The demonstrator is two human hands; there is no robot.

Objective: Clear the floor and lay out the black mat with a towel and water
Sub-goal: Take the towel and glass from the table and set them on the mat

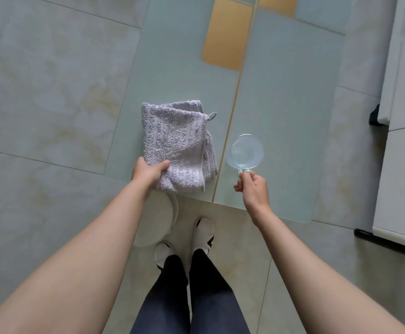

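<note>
Bare left hand [148, 173] clasps the folded grey ribbed towel [177, 145]; right hand [253, 184] pinches the clear glass water cup [247, 150] by its handle, probably for carrying. No black mat visible.

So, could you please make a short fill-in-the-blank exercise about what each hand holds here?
1. The left hand grips the folded grey ____.
2. The right hand holds a clear glass mug by its ____.
3. Both items are over a frosted ____ table.

Missing words: towel; handle; glass
</note>
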